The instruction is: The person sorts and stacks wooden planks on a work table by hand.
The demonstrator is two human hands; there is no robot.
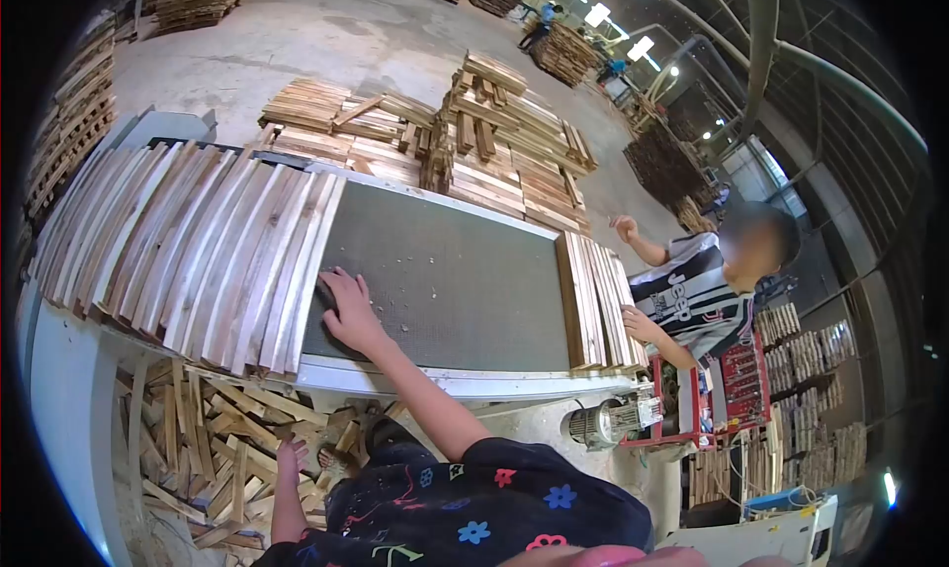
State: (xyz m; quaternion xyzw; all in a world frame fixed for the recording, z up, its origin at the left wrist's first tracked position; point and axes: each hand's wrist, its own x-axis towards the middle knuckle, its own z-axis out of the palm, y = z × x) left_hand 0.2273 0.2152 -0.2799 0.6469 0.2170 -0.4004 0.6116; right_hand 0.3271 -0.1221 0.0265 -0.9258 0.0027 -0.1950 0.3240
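Observation:
My right hand [348, 305] lies flat on the dark conveyor belt [455, 280], fingers spread, its fingertips against the edge of the nearest wooden slat [306, 270]. That slat is the last of a row of several curved slats [188, 241] laid side by side on the left part of the belt. My left hand [292, 458] hangs low beside my body, fingers loosely apart and holding nothing, just above a heap of wood offcuts [213, 438] under the belt frame.
A second batch of slats [593, 300] lies at the belt's right end, where a co-worker in a striped shirt [692, 300] has both hands on them. Stacked planks [474, 142] sit behind the belt. A motor [593, 424] and red machine [732, 389] stand at right.

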